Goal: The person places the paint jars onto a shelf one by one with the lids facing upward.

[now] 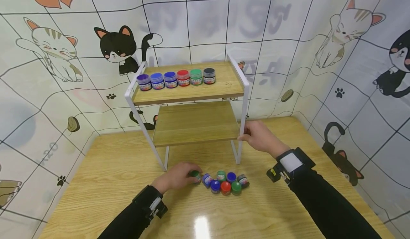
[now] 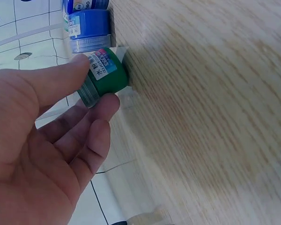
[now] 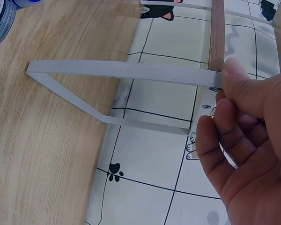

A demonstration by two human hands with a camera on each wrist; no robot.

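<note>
My left hand (image 1: pixel 175 176) pinches a small green paint jar (image 2: pixel 110 72) between thumb and fingers, low over the table at the left end of a cluster of jars. In the left wrist view the jar is tilted, its label facing up, and a blue jar (image 2: pixel 90 23) lies just beyond it. My right hand (image 1: pixel 261 136) holds the white metal frame (image 3: pixel 131 69) of a two-tier wooden rack, thumb and fingertips at the right side by the lower shelf (image 1: pixel 195 121). The remaining cluster has blue, green, dark and red jars, among them a red jar (image 1: pixel 225 188).
On the rack's top shelf (image 1: pixel 229 84) stands a row of several jars, from a purple jar (image 1: pixel 144 82) at the left to a black jar (image 1: pixel 209 76). The wooden table (image 1: pixel 112 182) meets a cat-patterned wall covering (image 1: pixel 205 25) behind the rack.
</note>
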